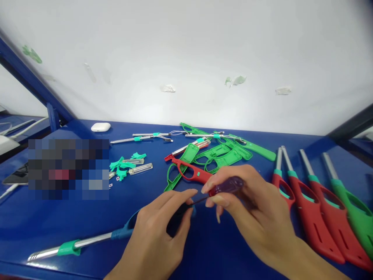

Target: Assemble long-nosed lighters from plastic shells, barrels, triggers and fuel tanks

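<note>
Low in the middle, my left hand [161, 227] is closed around the blue body of a long-nosed gas lighter [124, 230]. The lighter's metal tube, with a loose green piece [69, 247] around it, points to the lower left. In my right hand [259, 214] is a screwdriver [229, 186] with a dark purple handle, gripped between thumb and fingers. Its thin shaft runs left to the blue body at my left fingertips. My left hand covers much of the body, so I cannot tell exactly what the tip touches.
Green casing halves [221, 153] and a red casing half [190, 171] lie behind my hands. Metal tubes with wires [151, 136], green triggers [119, 165] and clear fuel tanks [141, 168] lie to the left. Assembled lighters [317, 206] line the right. A white earbud case [100, 127] sits by the wall.
</note>
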Demonstrator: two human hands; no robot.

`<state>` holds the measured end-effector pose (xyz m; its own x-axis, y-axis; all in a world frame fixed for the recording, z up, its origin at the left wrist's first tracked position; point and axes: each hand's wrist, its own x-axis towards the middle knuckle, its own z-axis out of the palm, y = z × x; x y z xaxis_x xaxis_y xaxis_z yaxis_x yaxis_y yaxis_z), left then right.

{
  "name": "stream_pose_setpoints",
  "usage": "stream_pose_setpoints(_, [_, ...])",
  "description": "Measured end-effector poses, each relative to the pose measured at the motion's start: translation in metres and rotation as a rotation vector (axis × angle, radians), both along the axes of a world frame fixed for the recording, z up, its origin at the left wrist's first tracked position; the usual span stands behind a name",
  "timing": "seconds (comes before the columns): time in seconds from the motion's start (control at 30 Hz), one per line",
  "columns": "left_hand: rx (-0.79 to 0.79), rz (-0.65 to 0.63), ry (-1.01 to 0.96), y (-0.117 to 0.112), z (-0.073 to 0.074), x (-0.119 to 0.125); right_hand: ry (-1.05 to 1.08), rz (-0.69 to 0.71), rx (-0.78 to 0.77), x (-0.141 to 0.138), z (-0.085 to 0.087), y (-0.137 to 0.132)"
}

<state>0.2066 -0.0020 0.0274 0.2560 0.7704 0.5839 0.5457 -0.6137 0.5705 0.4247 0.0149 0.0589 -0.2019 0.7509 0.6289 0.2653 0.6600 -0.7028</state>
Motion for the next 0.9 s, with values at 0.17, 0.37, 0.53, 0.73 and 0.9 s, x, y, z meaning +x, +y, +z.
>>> stream_pose_setpoints(0.17, [-0.027, -0.004, 0.001, 0.001, -0.001, 0.000, -0.014, -0.020, -0.018, -0.010, 0.008, -0.001])
stream_pose_setpoints(0.37, [-0.044, -0.007, -0.001, 0.000, -0.002, 0.001, -0.037, 0.003, -0.048, -0.019, 0.016, 0.001])
stream_pose_setpoints(0.53, [-0.028, -0.019, -0.004, 0.002, -0.001, 0.000, -0.063, -0.039, -0.054, -0.025, 0.026, 0.000])
stream_pose_setpoints(0.73, [-0.039, -0.022, -0.001, 0.003, 0.003, 0.003, -0.070, -0.077, -0.004, -0.029, 0.024, 0.000])
stream_pose_setpoints(0.9, [-0.045, -0.030, 0.009, -0.003, 0.011, 0.006, -0.052, -0.122, 0.031, -0.029, 0.021, 0.000])
